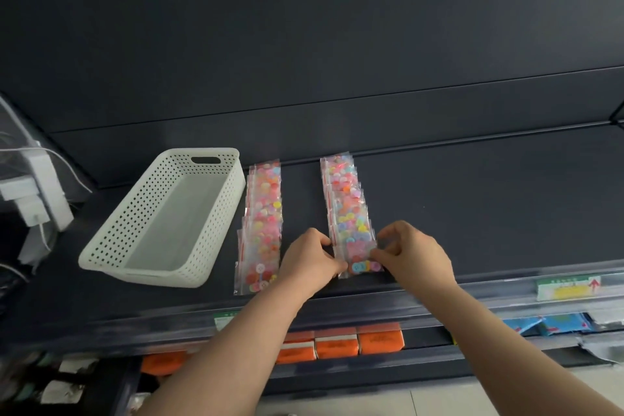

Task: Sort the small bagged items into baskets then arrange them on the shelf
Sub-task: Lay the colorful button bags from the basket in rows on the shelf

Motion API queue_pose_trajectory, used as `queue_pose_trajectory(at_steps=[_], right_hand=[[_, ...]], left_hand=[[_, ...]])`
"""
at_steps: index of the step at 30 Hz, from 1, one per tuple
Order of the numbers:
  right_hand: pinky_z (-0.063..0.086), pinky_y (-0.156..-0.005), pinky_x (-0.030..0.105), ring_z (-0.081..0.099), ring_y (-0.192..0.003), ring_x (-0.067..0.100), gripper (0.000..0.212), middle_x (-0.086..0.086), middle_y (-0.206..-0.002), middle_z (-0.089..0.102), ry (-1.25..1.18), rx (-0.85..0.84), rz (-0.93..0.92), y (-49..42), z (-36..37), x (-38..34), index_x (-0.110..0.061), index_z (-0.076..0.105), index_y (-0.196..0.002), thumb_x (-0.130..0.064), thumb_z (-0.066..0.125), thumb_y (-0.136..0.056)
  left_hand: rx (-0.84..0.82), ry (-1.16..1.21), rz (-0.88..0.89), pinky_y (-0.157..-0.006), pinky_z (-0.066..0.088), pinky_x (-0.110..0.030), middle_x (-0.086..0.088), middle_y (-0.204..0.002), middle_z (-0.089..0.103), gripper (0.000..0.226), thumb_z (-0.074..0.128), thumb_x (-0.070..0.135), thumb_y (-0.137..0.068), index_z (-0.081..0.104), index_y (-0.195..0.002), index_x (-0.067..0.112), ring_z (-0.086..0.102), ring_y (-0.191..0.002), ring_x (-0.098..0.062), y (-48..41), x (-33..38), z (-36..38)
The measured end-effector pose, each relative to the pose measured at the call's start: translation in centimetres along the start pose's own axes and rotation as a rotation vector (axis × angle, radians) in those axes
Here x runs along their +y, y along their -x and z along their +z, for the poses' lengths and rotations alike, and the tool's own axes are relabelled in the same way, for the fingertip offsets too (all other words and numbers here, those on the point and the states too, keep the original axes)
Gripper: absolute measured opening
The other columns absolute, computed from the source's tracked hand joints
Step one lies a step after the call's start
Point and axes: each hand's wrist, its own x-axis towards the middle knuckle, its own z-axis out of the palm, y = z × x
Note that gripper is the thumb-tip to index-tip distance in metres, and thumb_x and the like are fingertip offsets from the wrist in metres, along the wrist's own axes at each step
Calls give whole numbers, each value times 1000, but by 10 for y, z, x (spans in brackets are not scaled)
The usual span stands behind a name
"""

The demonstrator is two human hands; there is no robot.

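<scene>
Two rows of small clear bags filled with coloured buttons lie on the dark shelf [472, 213]. The left row [262, 219] runs beside an empty white perforated basket [162, 219]. The right row [347, 206] ends near the shelf's front edge, where the frontmost bag [361, 257] is pinched from both sides. My left hand [309, 260] pinches its left edge, and my right hand [415, 253] pinches its right edge.
White plugs and cables [37, 192] hang at the left end of the shelf. A price label [567, 287] sits on the front rail. Orange packs [337, 343] and blue packets [553, 324] fill the shelf below.
</scene>
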Motion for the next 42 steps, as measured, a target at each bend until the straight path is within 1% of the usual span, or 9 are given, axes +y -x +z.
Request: queue_pose_trajectory(at_steps=[4, 10, 15, 17, 21, 27, 32, 37, 42], right_hand=[[40, -59, 24, 51, -78, 10, 33, -11, -93, 52, 108, 39, -110, -4, 5, 3, -29, 57, -120, -41, 59, -90], [32, -54, 20, 47, -75, 11, 19, -6, -88, 51, 148, -9, -211, -10, 11, 5, -19, 60, -100, -35, 54, -93], [29, -50, 17, 50, -76, 14, 17, -5, -86, 51, 153, -21, -225, -12, 10, 4, -18, 59, -97, -34, 54, -93], [33, -51, 17, 53, -78, 14, 21, -5, -94, 52, 190, 12, -228, -10, 6, -2, -22, 58, -108, -36, 53, -93], [53, -68, 27, 60, -101, 14, 40, -7, -120, 54, 286, 88, -349, -8, -1, -28, -32, 47, -134, -41, 51, -95], [48, -71, 28, 59, -103, 17, 33, -6, -120, 58, 270, 35, -536, -8, 19, -97, -30, 55, -128, -34, 49, -96], [52, -74, 30, 63, -95, 19, 27, -6, -109, 66, 308, -31, -614, 3, 59, -158, -31, 65, -113, -35, 45, -97], [44, -63, 29, 58, -74, 18, 41, -4, -86, 64, 282, -45, -504, 15, 100, -207, -22, 59, -90, -53, 33, -96], [42, -59, 29, 61, -77, 19, 35, -6, -87, 67, 219, -48, -374, 17, 126, -217, -22, 55, -100, -50, 35, -95]], left_hand=[[13, -12, 6, -73, 58, -34, 6, -85, 70, 44, 78, 36, -79, 51, -112, 26, 68, -77, -11, 0, 1, 1], [51, 8, 14, -73, 59, -34, 9, -81, 70, 38, 76, 34, -82, 55, -114, 28, 68, -76, -9, 2, 2, 1], [35, 58, -28, -78, 59, -38, 6, -85, 69, 50, 77, 32, -81, 51, -122, 23, 68, -79, -11, 3, 3, -1], [53, 53, -30, -80, 59, -39, 5, -90, 68, 56, 75, 35, -83, 47, -128, 20, 68, -83, -12, 6, 3, -5], [196, 22, 45, -84, 56, -36, 9, -90, 68, 39, 69, 31, -88, 56, -122, 19, 67, -85, -12, 18, 5, -31], [546, -79, 91, -81, 56, -35, 12, -102, 69, 18, 63, 28, -92, 63, -110, 24, 65, -91, -12, 37, -25, -103], [710, -325, -42, -78, 49, -33, 4, -114, 67, 26, 57, 26, -95, 61, -120, 21, 59, -107, -19, 35, -93, -170], [635, -549, -202, -88, 46, -41, -9, -129, 55, 41, 57, 26, -95, 48, -132, 10, 46, -120, -29, 29, -155, -214], [517, -218, -186, -78, 50, -40, -10, -117, 64, 29, 40, 25, -102, 56, -120, 8, 59, -98, -27, 16, -199, -230]])
